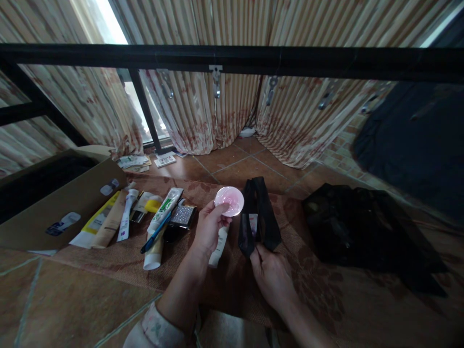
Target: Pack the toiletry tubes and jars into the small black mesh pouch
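Pink round jar (229, 200), small and shallow, is held up in the left hand (209, 227), pinched at its rim between thumb and fingertips, with its pale pink face turned toward the camera. It hangs above a brown patterned mat (319, 285) on a tiled floor, just left of a small black pouch (259, 217).

The right hand (272, 276) is lower and to the right, its fingers closed on the near edge of the black pouch, which stands open with something pale and pinkish visible inside. The two hands are near each other but apart. A white tube (219, 247) lies on the mat just beneath the left hand.

To the left, a row of toiletries lies on the mat: a white and green tube (165, 209) with a blue toothbrush (155, 233) across it, a dark glittery case (181, 216), a slim white tube (125, 217), a beige tube (110, 221) and a yellow and white tube (90, 224). Beyond these is a flat cardboard box (61, 205) with labels on it.

To the right, a larger black bag (358, 227) rests on the mat. Across the top runs a black metal bar (232, 57), with striped curtains (203, 111) behind it and some papers (135, 162) on the floor near them.
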`<control>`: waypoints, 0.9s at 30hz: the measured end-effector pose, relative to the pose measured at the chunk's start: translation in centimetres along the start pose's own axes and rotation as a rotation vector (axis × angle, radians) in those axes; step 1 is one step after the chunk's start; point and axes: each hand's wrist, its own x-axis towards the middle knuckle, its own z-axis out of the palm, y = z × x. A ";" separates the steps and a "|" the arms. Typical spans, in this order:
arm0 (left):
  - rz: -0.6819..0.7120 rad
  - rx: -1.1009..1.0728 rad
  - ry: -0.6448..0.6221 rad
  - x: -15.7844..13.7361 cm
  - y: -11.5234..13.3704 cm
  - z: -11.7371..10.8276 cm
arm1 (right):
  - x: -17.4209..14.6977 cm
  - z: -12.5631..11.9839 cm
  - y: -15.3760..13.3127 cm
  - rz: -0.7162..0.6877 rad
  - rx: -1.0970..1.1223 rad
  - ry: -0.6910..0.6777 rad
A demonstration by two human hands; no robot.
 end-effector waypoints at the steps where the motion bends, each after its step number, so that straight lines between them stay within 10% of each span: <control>1: -0.002 -0.007 0.002 0.0 0.0 0.0 | 0.0 0.0 0.0 0.000 -0.002 0.002; 27: 0.052 -0.044 0.035 0.9 -0.1 -0.9 | 0.0 0.1 -0.1 -0.004 0.001 0.034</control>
